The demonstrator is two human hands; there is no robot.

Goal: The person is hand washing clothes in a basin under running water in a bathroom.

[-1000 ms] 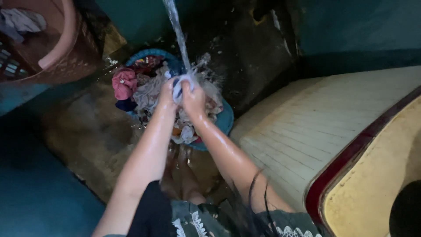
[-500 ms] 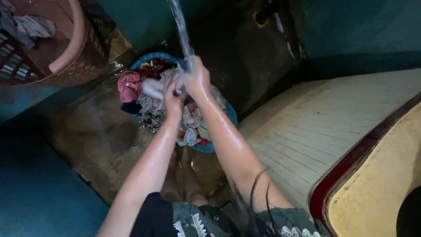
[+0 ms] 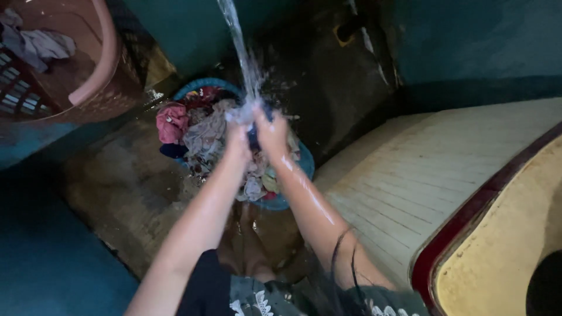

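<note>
Head view, looking down: both wet forearms extend toward the upper centre of the frame. The left hand [image 3: 237, 136] and the right hand [image 3: 271, 130] are pressed together, fingers curled tight around a small piece of cloth [image 3: 253, 117], pale with a dark blue part showing between the palms. The cloth sits directly under a stream of water [image 3: 236, 35] that falls from the top edge of the frame and splashes off the knuckles.

Just beneath the hands stands a blue basin [image 3: 301, 169], filled with wet laundry [image 3: 205, 131] of mixed colours; a pink garment [image 3: 171, 122] lies at its left side. The basin rests on a wet, dark floor [image 3: 117, 181]. The person's bare feet [image 3: 246, 234] show below the basin, between the forearms.

At upper left, a brown plastic laundry basket [image 3: 111, 76] holds a grey garment [image 3: 41, 44]. A pale ribbed surface [image 3: 410, 181] fills the right centre, bordered lower right by a dark red rim [image 3: 462, 222]. Whether that rim belongs to a tub cannot be determined.
</note>
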